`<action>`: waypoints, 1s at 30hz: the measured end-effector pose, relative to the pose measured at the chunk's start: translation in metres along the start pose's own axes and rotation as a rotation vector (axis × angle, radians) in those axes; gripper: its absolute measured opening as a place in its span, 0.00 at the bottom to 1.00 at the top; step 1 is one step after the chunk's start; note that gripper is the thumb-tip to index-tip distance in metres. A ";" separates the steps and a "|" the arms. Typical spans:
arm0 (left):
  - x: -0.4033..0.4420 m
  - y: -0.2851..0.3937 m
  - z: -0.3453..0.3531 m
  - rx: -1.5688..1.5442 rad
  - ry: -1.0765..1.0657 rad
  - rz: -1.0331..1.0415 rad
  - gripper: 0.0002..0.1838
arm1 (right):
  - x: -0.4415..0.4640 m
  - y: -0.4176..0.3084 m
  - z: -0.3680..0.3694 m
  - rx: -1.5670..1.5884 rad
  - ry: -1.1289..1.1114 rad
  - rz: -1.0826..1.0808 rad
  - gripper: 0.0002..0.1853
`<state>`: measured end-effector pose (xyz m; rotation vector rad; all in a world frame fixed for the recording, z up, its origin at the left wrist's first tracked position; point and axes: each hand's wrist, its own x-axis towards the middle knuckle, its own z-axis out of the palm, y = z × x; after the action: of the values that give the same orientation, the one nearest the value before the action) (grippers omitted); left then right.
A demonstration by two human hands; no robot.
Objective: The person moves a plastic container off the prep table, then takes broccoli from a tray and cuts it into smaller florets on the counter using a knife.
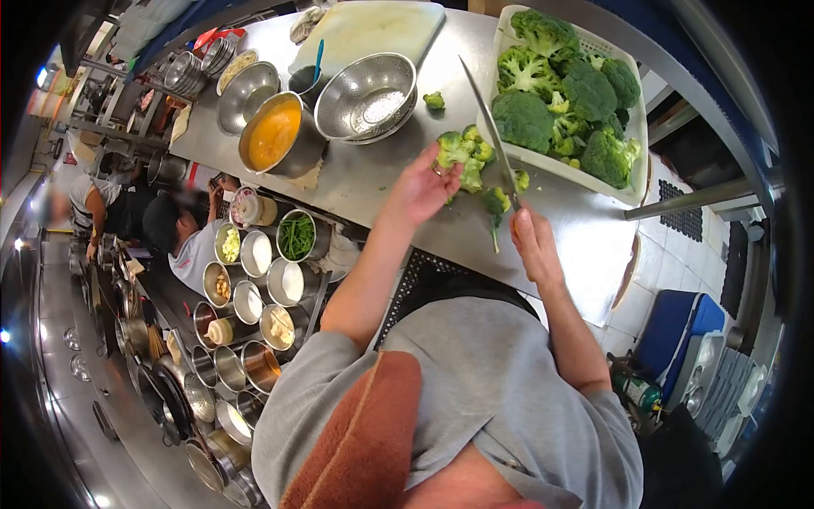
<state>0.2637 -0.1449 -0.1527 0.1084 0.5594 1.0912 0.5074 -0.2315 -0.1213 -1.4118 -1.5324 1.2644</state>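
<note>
Single view, worn on the head. Lens looks forward and steeply down over the wearer's grey shirt (pixel 509 382), which fills the lower middle at very close range. Left hand (pixel 421 188) and right hand (pixel 536 246) sit near mid-frame, a little farther off, above the bench (pixel 585 254). Field very wide: straight edges bow, corners black. Left side reaches two more distant people (pixel 199 259); right side takes in tiled floor (pixel 661 267).
</note>
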 end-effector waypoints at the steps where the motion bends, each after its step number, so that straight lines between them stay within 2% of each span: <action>1: -0.003 -0.010 0.000 -0.096 -0.053 0.015 0.18 | 0.003 -0.004 0.004 -0.004 0.003 -0.058 0.35; 4: -0.015 -0.027 0.007 -0.220 -0.151 -0.009 0.20 | 0.008 -0.013 0.007 -0.014 0.039 -0.145 0.36; 7: -0.027 -0.032 0.014 -0.268 -0.153 -0.064 0.22 | 0.009 -0.011 0.004 -0.004 -0.033 -0.023 0.36; 10: -0.032 -0.039 0.022 -0.246 -0.099 -0.051 0.21 | 0.012 -0.002 0.006 0.077 0.051 -0.172 0.34; 12: -0.036 -0.046 0.027 -0.201 -0.081 -0.019 0.21 | 0.014 0.000 0.008 0.015 0.092 -0.369 0.33; 13: -0.039 -0.050 0.030 -0.079 -0.076 0.023 0.20 | 0.013 -0.003 0.009 -0.007 0.110 -0.434 0.33; 14: -0.041 -0.055 0.032 0.042 -0.071 0.065 0.20 | 0.008 -0.009 0.008 -0.062 0.046 -0.379 0.34; 18: -0.049 -0.062 0.027 0.055 -0.174 0.026 0.18 | 0.003 -0.030 0.006 -0.107 -0.044 -0.281 0.37; 20: -0.051 -0.061 0.027 0.060 -0.234 0.125 0.18 | 0.001 -0.032 0.006 -0.086 -0.027 -0.292 0.37; 25: -0.060 -0.058 0.039 0.109 -0.213 0.181 0.19 | 0.003 -0.033 0.005 -0.034 -0.087 -0.318 0.38; 28: -0.062 -0.061 0.041 0.192 -0.195 0.234 0.19 | 0.009 -0.024 0.009 0.095 -0.008 -0.287 0.35; 30: -0.062 -0.063 0.034 0.237 -0.199 0.272 0.19 | 0.018 -0.026 0.009 0.162 0.072 -0.070 0.30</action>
<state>0.3101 -0.2215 -0.1219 0.5064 0.5014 1.2573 0.4885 -0.2143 -0.1014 -1.2756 -1.3865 1.2526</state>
